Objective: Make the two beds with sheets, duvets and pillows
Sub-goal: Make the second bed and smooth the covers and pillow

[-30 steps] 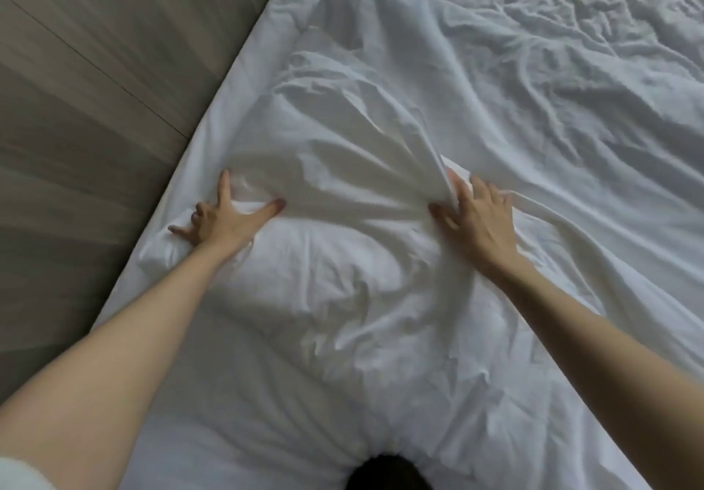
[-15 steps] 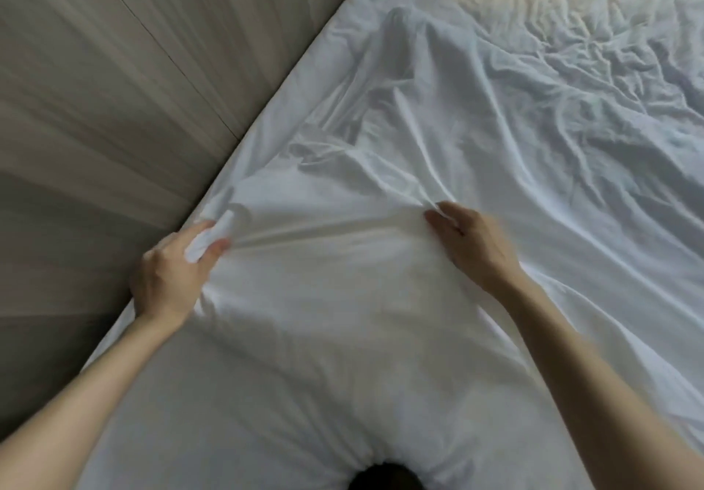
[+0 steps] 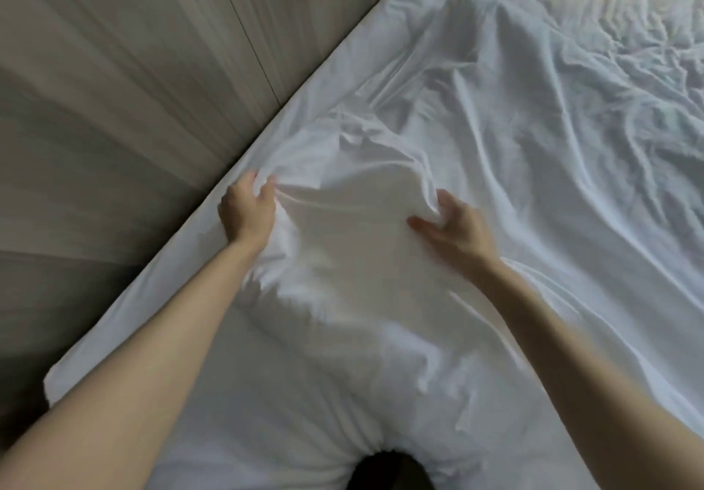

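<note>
The white bedding [image 3: 495, 146] lies rumpled across the bed [image 3: 160, 283], beside the wooden boards [image 3: 114, 89]. The left grip [image 3: 247, 211] is clamped on a bunch of it near the bed's edge. The right grip [image 3: 457, 226] rests against a raised fold opposite, fingers hooked and thumb out. Whether it holds the cloth, I cannot tell.
</note>
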Demonstrator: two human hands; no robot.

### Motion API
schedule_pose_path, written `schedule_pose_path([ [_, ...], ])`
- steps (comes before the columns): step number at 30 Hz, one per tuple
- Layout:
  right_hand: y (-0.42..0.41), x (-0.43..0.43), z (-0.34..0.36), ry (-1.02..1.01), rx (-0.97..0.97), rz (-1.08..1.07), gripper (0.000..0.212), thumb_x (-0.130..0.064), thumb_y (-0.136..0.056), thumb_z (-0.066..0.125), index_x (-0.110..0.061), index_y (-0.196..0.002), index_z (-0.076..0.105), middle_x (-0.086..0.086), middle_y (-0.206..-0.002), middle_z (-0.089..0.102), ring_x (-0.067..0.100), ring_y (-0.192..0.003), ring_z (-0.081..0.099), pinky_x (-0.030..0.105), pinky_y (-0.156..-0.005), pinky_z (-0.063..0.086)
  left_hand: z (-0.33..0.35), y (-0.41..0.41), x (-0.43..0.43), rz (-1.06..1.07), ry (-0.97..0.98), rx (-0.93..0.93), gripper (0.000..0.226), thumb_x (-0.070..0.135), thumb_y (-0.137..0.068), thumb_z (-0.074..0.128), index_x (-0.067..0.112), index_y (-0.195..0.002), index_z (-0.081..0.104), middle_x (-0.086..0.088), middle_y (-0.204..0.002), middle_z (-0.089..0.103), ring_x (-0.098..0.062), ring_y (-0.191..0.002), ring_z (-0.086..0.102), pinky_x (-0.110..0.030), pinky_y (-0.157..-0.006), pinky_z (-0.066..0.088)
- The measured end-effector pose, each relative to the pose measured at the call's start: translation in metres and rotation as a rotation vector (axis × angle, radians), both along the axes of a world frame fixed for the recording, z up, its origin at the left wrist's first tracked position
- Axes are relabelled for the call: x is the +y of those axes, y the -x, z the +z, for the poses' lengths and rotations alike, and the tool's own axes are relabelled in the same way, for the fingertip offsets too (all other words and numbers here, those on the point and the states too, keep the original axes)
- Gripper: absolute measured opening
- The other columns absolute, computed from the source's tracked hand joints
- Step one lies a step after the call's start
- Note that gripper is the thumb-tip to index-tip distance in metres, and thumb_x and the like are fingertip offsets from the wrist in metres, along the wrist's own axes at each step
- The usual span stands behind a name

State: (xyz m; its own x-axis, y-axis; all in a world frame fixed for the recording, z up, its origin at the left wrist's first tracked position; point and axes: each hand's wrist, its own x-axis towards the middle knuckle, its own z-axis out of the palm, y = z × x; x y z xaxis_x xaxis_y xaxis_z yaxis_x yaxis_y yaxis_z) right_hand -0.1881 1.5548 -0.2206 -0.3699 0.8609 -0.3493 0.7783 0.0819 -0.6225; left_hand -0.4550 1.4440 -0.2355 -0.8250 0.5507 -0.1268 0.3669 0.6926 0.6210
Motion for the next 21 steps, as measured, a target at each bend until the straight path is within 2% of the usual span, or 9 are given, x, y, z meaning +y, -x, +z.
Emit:
schedule_pose_path([
  [2, -0.006, -0.004, 0.012, -0.278, 0.032, -0.065, 0.045, -0.041, -0.088, 0.065, -0.022, -0.128, 0.053, 0.007, -0.111, 0.068, 0.035, -0.099, 0.061, 0.035, -0.074, 0.043, 0.014, -0.004, 0.004, 0.004, -0.198, 0.142, 0.037, 0.034, -0.094, 0.056, 0.0, -0.082, 0.056, -0.022, -0.081, 0.062, -0.036, -0.082, 0.055, -0.041, -0.074, 0.041],
  [4, -0.009, 0.003, 0.007, -0.295, 0.042, -0.097, 0.061, -0.034, -0.09, 0.064, -0.029, -0.145, 0.037, 0.004, -0.13, 0.06, 0.033, -0.111, 0.055, 0.037, -0.084, 0.043, 0.015, -0.005, 0.013, -0.026, -0.153, 0.22, 0.026, 0.03, -0.093, 0.059, 0.012, -0.079, 0.049, -0.014, -0.074, 0.057, -0.035, -0.082, 0.053, -0.035, -0.073, 0.032],
  [5, -0.007, 0.009, -0.001, -0.214, -0.002, -0.084, 0.072, -0.027, -0.09, 0.063, -0.031, -0.151, 0.024, 0.005, -0.14, 0.052, 0.034, -0.118, 0.049, 0.039, -0.093, 0.04, 0.012, -0.004, 0.02, -0.015, -0.033, 0.156, 0.017, 0.029, -0.091, 0.061, 0.013, -0.093, 0.055, -0.011, -0.088, 0.061, -0.034, -0.096, 0.056, -0.037, -0.081, 0.034],
  [6, -0.005, 0.014, -0.009, -0.172, -0.083, -0.053, 0.081, -0.02, -0.09, 0.061, -0.03, -0.155, 0.013, 0.009, -0.146, 0.043, 0.036, -0.124, 0.041, 0.042, -0.102, 0.034, 0.008, -0.005, 0.025, 0.016, 0.119, 0.07, 0.032, 0.027, -0.09, 0.062, 0.017, -0.119, 0.054, -0.011, -0.114, 0.06, -0.031, -0.116, 0.051, -0.041, -0.097, 0.031],
  [8, 0.005, 0.017, -0.017, -0.274, -0.191, -0.014, 0.086, -0.011, -0.089, 0.06, -0.024, -0.156, 0.009, 0.015, -0.155, 0.027, 0.04, -0.137, 0.025, 0.043, -0.115, 0.019, -0.001, -0.013, 0.027, 0.01, 0.232, 0.073, 0.066, 0.023, -0.093, 0.058, 0.022, -0.151, 0.027, -0.009, -0.151, 0.034, -0.029, -0.141, 0.028, -0.055, -0.114, 0.011],
  [11, 0.008, -0.005, -0.013, -0.504, -0.134, 0.057, 0.076, 0.001, -0.087, 0.055, -0.016, -0.154, 0.024, 0.01, -0.159, 0.023, 0.033, -0.148, 0.014, 0.045, -0.12, 0.003, -0.004, -0.065, 0.021, -0.223, 0.095, 0.364, 0.063, 0.015, -0.094, 0.049, 0.026, -0.152, 0.027, -0.004, -0.16, 0.022, -0.028, -0.148, 0.015, -0.06, -0.114, 0.002],
  [14, -0.01, -0.044, -0.03, -0.472, -0.036, 0.089, 0.071, 0.015, -0.081, 0.049, -0.009, -0.148, 0.037, 0.009, -0.154, 0.036, 0.029, -0.145, 0.026, 0.041, -0.121, 0.014, -0.023, -0.134, 0.007, -0.617, 0.103, 0.365, 0.056, 0.022, -0.095, 0.04, 0.032, -0.15, 0.033, -0.001, -0.159, 0.025, -0.028, -0.148, 0.018, -0.066, -0.112, 0.004],
  [17, -0.049, -0.06, -0.058, -0.32, -0.155, 0.195, 0.061, -0.008, -0.095, 0.045, -0.018, -0.153, 0.028, 0.001, -0.16, 0.022, 0.019, -0.148, 0.021, 0.029, -0.119, 0.01, -0.054, -0.149, -0.007, -0.87, 0.299, 0.365, 0.054, 0.047, -0.093, 0.032, 0.04, -0.146, 0.037, 0.005, -0.159, 0.027, -0.025, -0.148, 0.019, -0.071, -0.11, 0.007],
  [21, -0.079, -0.053, -0.058, -0.049, -0.067, 0.168, 0.076, -0.033, -0.095, 0.058, -0.038, -0.154, 0.01, -0.019, -0.16, -0.005, 0.003, -0.144, 0.012, 0.018, -0.111, 0.014, -0.078, -0.069, -0.013, -0.572, 0.526, 0.422, 0.061, 0.066, -0.093, 0.022, 0.051, -0.149, 0.006, 0.011, -0.163, -0.001, -0.024, -0.15, -0.006, -0.062, -0.111, -0.013],
])
